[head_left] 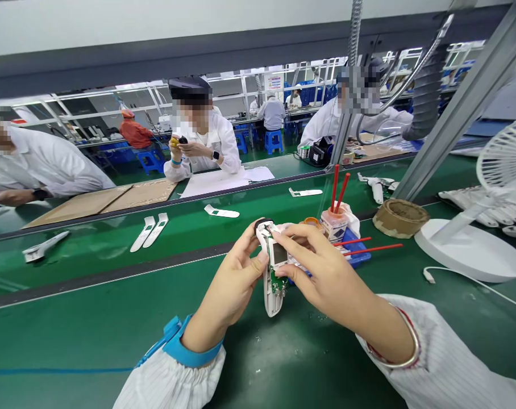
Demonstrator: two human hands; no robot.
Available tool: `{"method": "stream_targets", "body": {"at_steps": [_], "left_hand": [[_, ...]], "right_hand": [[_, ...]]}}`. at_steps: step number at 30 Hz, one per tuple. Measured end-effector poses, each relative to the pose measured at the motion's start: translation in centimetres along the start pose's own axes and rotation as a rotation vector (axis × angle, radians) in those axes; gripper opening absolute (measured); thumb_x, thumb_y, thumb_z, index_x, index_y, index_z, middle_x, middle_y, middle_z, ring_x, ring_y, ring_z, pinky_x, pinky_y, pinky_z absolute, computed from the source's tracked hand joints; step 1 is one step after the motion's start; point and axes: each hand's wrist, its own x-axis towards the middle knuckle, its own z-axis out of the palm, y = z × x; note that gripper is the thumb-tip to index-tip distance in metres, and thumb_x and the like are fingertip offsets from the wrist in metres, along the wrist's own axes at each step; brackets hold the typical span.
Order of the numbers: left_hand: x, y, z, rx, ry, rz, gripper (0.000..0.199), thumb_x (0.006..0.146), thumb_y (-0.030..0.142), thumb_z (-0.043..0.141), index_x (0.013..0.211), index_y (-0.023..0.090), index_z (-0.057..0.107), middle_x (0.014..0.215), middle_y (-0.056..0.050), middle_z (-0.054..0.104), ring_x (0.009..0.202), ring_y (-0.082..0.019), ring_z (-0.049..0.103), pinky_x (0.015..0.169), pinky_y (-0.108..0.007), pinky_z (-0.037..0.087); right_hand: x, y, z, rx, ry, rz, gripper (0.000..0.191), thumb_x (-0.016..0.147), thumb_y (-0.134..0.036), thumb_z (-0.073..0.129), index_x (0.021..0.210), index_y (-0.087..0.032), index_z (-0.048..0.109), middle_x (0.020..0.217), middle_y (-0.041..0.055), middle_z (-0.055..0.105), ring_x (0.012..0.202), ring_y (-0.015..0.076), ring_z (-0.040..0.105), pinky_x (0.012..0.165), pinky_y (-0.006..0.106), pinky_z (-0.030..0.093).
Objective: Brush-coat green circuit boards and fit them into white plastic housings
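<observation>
A white fan [471, 250] stands on the right of the worktop [91, 335], a brown roll [396, 226] beside it at the far edge. Beyond the green belt [262, 201], a white-coated person [224, 139] works behind white sheets [215, 183], flattened cardboard [138, 195] alongside.

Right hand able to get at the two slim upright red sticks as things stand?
Likely yes: the red sticks stand just beyond the right hand, their tops unblocked, though it's busy at the white plastic device.
</observation>
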Motion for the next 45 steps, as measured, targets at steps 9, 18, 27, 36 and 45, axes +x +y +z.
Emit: {"method": "stream_targets", "body": {"at_steps": [9, 18, 27, 36, 45], "left_hand": [[-0.1, 0.0, 0.4, -0.049, 0.011, 0.002, 0.044, 0.082, 0.026, 0.061, 0.123, 0.029, 0.044, 0.121, -0.007, 0.059, 0.095, -0.019, 0.062, 0.07, -0.025, 0.05], [-0.1, -0.8, 0.9, 0.013, 0.087, 0.047, 0.049, 0.077, 0.016, 0.067, 0.116, 0.022, 0.037, 0.095, -0.005, 0.07, 0.089, -0.019, 0.066, 0.078, -0.031, 0.051], [-0.1, -0.5, 1.0, 0.021, 0.116, 0.08, 0.051, 0.078, 0.021, 0.065, 0.122, 0.019, 0.04, 0.095, -0.007, 0.07, 0.09, -0.021, 0.066, 0.077, -0.032, 0.052], [-0.2, -0.5, 0.7, 0.02, 0.228, 0.128, 0.064, 0.074, 0.019, 0.068, 0.129, 0.021, 0.035, 0.1, -0.007, 0.069, 0.092, -0.02, 0.065, 0.079, -0.032, 0.053], [0.3, -0.1, 0.4, 0.022, 0.263, 0.129, 0.059, 0.074, 0.019, 0.069, 0.124, 0.019, 0.038, 0.091, -0.006, 0.071, 0.085, -0.019, 0.067, 0.072, -0.029, 0.053]], "right_hand": [[-0.3, 0.0, 0.5, -0.032, 0.039, 0.003, 0.046, 0.087, -0.008, 0.047, 0.131, -0.019, 0.041, 0.117, 0.0124, 0.049, 0.108, 0.023, 0.05, 0.088, 0.041, 0.05], [-0.2, 0.1, 1.2, -0.036, 0.016, -0.024, 0.04, 0.088, -0.006, 0.04, 0.128, -0.014, 0.045, 0.118, 0.0142, 0.05, 0.112, 0.0238, 0.048, 0.093, 0.042, 0.047], [-0.4, 0.0, 2.0, 0.047, 0.223, 0.046, 0.041, 0.085, -0.015, 0.055, 0.124, -0.022, 0.043, 0.116, 0.0095, 0.053, 0.111, 0.0227, 0.051, 0.095, 0.042, 0.047], [0.0, 0.4, 2.0, 0.902, -0.458, 0.539, 0.037, 0.085, -0.032, 0.056, 0.118, -0.02, 0.045, 0.108, 0.0057, 0.06, 0.099, 0.0186, 0.059, 0.085, 0.036, 0.051], [-0.6, -0.2, 0.3, 0.113, -0.088, 0.063, 0.029, 0.079, -0.015, 0.063, 0.104, -0.021, 0.049, 0.097, 0.0052, 0.059, 0.091, 0.0204, 0.055, 0.079, 0.037, 0.048]]}}
